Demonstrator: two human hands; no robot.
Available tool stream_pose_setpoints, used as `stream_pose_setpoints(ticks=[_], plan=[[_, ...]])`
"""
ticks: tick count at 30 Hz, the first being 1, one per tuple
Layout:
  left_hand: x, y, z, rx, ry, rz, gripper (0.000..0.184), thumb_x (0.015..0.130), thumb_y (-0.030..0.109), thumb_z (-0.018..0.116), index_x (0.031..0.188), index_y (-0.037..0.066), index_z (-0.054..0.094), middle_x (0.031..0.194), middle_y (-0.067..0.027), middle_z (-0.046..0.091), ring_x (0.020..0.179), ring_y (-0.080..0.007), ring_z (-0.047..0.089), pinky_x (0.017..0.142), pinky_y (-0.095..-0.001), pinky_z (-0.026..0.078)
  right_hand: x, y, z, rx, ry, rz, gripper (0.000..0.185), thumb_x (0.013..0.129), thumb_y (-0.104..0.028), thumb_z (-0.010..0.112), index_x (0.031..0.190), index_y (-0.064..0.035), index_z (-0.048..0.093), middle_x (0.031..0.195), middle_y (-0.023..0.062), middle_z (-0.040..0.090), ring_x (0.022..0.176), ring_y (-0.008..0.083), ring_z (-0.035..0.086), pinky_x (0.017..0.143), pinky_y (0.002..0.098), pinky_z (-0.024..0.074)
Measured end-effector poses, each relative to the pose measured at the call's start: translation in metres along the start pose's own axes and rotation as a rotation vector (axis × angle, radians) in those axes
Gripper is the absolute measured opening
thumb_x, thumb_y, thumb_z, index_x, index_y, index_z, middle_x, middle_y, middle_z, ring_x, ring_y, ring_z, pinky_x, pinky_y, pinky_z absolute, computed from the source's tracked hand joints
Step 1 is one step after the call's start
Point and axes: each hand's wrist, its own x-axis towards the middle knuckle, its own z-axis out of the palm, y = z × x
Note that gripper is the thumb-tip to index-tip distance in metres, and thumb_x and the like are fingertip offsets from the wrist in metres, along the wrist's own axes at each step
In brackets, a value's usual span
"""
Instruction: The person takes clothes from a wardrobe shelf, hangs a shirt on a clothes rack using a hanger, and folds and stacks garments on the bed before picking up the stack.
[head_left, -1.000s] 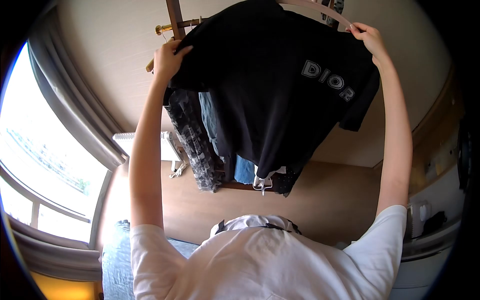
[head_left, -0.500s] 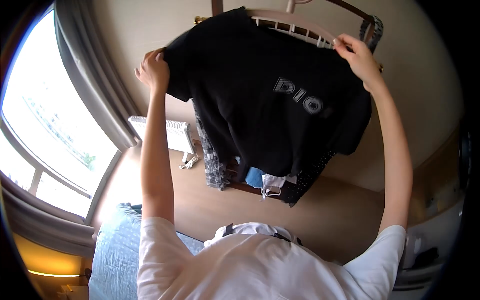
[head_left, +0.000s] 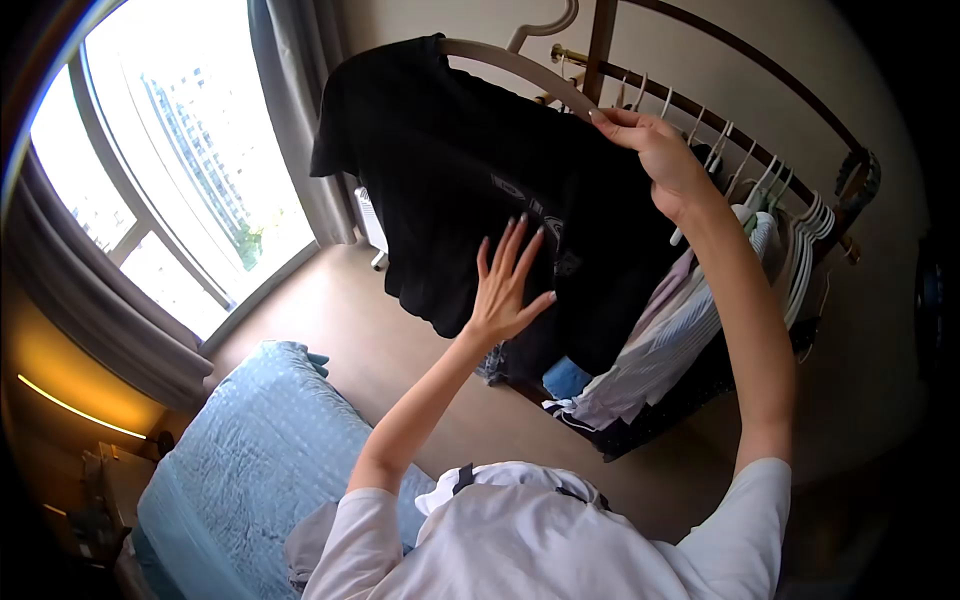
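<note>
A black T-shirt (head_left: 440, 160) with pale lettering on its chest hangs on a beige hanger (head_left: 515, 65), whose hook points up at the top of the view. My right hand (head_left: 655, 150) pinches the hanger's right shoulder, with the shirt's neckline beside the fingers. Spread fingers of my left hand (head_left: 512, 280) lie over the front of the shirt, close to the lettering, which is partly creased and hidden. The shirt's left sleeve droops from the hanger's far end.
Behind the shirt, a wooden clothes rack (head_left: 740, 125) carries several garments (head_left: 660, 340) on white hangers. A bed with a light blue cover (head_left: 260, 460) stands at lower left. Grey curtains (head_left: 310, 130) flank the bright window (head_left: 190, 140). A white heater (head_left: 371, 222) shows partly behind the shirt.
My left hand has let go of the shirt's shoulder and moved down onto its front. The shirt and hanger have shifted left in view, away from the rack. My right hand stays at the hanger.
</note>
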Motion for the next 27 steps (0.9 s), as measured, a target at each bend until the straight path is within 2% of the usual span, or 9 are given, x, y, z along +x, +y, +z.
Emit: stream_pose_setpoints(ticks=[8,11,13,16,19,23,24,25,27], plan=[[-0.127,-0.050,0.048,-0.025,-0.619,-0.265,0.072,0.080,0.057,0.057,0.128,0.004,0.048,0.131,-0.0183,0.049,0.126,-0.0327,0.040,0.106,-0.0420,0.026,-0.010,-0.008,0.109,0.710,-0.265,0.407,0.027,0.090,-0.014,0.051,0.106,0.0055,0.060,0.103,0.0145,0.064,0.092,0.0211,0.063,0.085,0.0328,0.0517],[-0.161,-0.077,0.031,-0.195,-0.217,-0.092,0.048,0.087,0.030,0.058,0.127,0.005,0.049,0.127,-0.0148,0.053,0.120,-0.0289,0.047,0.101,-0.0378,0.036,-0.010,0.011,0.138,0.831,-0.253,0.451,0.031,0.091,-0.017,0.048,0.108,0.0086,0.056,0.107,0.0164,0.063,0.094,0.0221,0.062,0.087,0.0336,0.0515],[-0.146,-0.047,-0.013,-0.786,0.007,-1.054,0.040,0.086,0.015,0.060,0.124,0.006,0.051,0.122,-0.0112,0.055,0.118,-0.0192,0.049,0.095,-0.0278,0.041,-0.003,0.034,0.150,0.858,-0.244,0.486,0.031,0.091,-0.018,0.048,0.109,0.0069,0.056,0.103,0.0139,0.063,0.091,0.0199,0.063,0.083,0.0319,0.0518],[-0.160,-0.062,0.000,0.279,0.207,-0.574,0.037,0.084,0.009,0.061,0.119,0.007,0.052,0.113,-0.0103,0.057,0.110,-0.0177,0.052,0.090,-0.0264,0.043,0.003,0.055,0.149,0.679,-0.288,0.319,0.025,0.091,-0.021,0.051,0.104,-0.0003,0.056,0.083,0.0024,0.054,0.069,0.0104,0.053,0.066,0.0256,0.0458],[-0.112,-0.010,-0.011,-0.483,0.774,-0.683,0.041,0.081,0.013,0.065,0.118,0.005,0.050,0.109,-0.0096,0.058,0.101,-0.0185,0.056,0.087,-0.0265,0.044,0.000,0.072,0.140,0.671,-0.225,0.252,0.028,0.088,-0.021,0.056,0.106,-0.0003,0.055,0.085,0.0012,0.054,0.076,0.0088,0.052,0.071,0.0226,0.0434],[-0.247,-0.088,0.038,-0.610,0.357,-0.923,0.032,0.065,0.016,0.068,0.092,0.000,0.063,0.083,-0.0120,0.064,0.080,-0.0251,0.063,0.074,-0.0311,0.048,-0.036,0.067,0.093,0.689,-0.210,0.191,0.039,0.084,-0.012,0.062,0.119,-0.0001,0.050,0.095,0.0001,0.053,0.084,0.0046,0.052,0.076,0.0172,0.0414],[-0.154,-0.040,-0.026,-0.273,0.079,-0.437,0.033,0.064,0.018,0.068,0.091,-0.001,0.062,0.082,-0.0130,0.064,0.075,-0.0282,0.063,0.069,-0.0321,0.049,-0.046,0.065,0.077,0.686,-0.228,0.163,0.042,0.082,-0.009,0.065,0.120,-0.0009,0.048,0.103,0.0021,0.053,0.090,0.0045,0.051,0.082,0.0171,0.0394],[-0.239,-0.078,0.024,-0.620,0.074,-0.799,0.033,0.064,0.020,0.067,0.090,-0.001,0.062,0.079,-0.0134,0.063,0.071,-0.0286,0.063,0.066,-0.0323,0.049,-0.051,0.070,0.073,0.779,-0.223,0.076,0.054,0.081,-0.008,0.068,0.123,-0.0023,0.035,0.100,0.0065,0.049,0.087,0.0092,0.056,0.075,0.0212,0.0467],[-0.171,-0.029,-0.008,-0.430,-0.122,-0.625,0.030,0.064,0.017,0.066,0.088,0.000,0.062,0.078,-0.0118,0.062,0.070,-0.0287,0.062,0.064,-0.0332,0.048,-0.048,0.073,0.055,0.735,-0.283,0.069,0.058,0.079,-0.005,0.070,0.123,-0.0021,0.034,0.105,0.0091,0.047,0.089,0.0104,0.056,0.076,0.0223,0.0480]])
